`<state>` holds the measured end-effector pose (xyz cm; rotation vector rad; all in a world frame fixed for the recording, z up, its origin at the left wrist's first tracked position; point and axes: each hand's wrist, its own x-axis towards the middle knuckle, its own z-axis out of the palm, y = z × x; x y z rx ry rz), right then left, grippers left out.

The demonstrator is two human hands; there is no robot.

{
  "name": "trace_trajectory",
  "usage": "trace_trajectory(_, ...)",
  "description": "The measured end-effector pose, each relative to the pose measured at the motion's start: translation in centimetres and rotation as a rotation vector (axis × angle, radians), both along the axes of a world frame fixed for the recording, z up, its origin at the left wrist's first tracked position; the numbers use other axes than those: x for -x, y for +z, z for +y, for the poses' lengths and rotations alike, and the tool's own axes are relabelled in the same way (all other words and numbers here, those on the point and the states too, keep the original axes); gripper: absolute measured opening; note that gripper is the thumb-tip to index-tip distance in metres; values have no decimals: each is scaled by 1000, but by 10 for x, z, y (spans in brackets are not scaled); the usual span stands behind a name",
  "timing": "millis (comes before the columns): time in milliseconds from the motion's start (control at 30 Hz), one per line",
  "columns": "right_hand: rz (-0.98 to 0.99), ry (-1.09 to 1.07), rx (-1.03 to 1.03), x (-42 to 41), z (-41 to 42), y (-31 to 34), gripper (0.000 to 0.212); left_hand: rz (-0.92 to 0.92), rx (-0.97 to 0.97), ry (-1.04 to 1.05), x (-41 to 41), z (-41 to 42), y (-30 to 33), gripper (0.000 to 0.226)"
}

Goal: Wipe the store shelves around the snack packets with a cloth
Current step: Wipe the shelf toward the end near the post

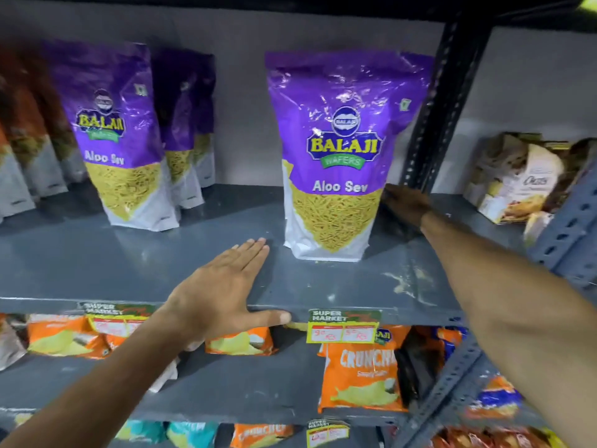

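Observation:
A grey metal shelf (323, 286) carries purple Aloo Sev snack packets. One packet (339, 156) stands alone right of centre; others (119, 134) stand in rows at the left. My left hand (223, 292) lies flat and palm-down on the shelf front, fingers apart, thumb over the edge, just left of the lone packet. My right hand (407, 203) reaches into the shadow beside and behind that packet's right side, near the black upright (445, 101). A dark patch lies under it; whether it is a cloth or shadow is unclear. Pale smears (407, 279) mark the shelf.
Red-orange packets (22, 140) stand at the far left. Boxes of oats (523, 179) sit in the bay to the right, past the upright. The lower shelf (242, 386) holds orange crisp packets (361, 370). Price tags (344, 324) hang on the shelf edge.

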<state>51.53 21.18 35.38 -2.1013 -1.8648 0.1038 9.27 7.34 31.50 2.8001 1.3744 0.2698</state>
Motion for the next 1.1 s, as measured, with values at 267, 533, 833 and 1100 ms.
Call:
trace_trajectory(267,72,-52,-46,6,-47,-28,39,26,33,2,-2,-1,3,133)
trace_trajectory(533,51,-150,-11,88,-178,8,29,25,60,-19,0,0,6,141)
trace_trajectory(833,38,-154,-101,133,-255,-7,42,25,37,-39,1,-4,8,139)
trace_trajectory(1100,10,-175,-145,133,-273,-15,41,27,35,-24,0,-6,9,131)
